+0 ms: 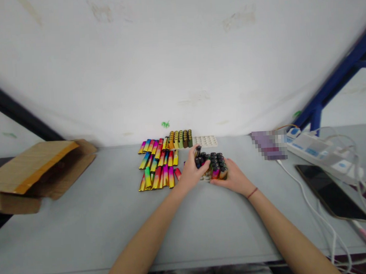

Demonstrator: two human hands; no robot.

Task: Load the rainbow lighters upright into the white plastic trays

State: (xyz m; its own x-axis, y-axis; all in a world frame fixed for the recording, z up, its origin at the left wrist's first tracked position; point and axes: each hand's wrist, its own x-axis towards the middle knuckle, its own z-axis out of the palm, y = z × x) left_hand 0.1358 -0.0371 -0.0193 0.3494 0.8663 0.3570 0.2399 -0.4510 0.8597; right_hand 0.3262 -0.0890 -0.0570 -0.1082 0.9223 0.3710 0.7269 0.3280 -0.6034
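Both hands are brought together at the middle of the pale grey tabletop, and a block of upright, black-capped, rainbow-coloured plastic lighters is caught between them. The left hand is clamped on the block's left edge: its fingers are curled over the caps there and the thumb is pressed in from the near side. The right hand is cupped against the near-right corner, with the thumb laid along the front row and the fingers wrapped round the right side. A thin red cord is worn at that wrist.

Just left of the left hand, a loose spread of flat-lying rainbow lighters is fanned out in rough rows, touching one another. Behind them, against the white wall, a short row of upright orange, green and brown lighters is lined up, and beside it a white plastic tray with round pockets is seen.

Far left, an opened brown cardboard box is tipped on its side. Far right, a white power strip is tangled with white cables, a black phone is lying flat near them, and a blue metal frame is slanted up the wall.
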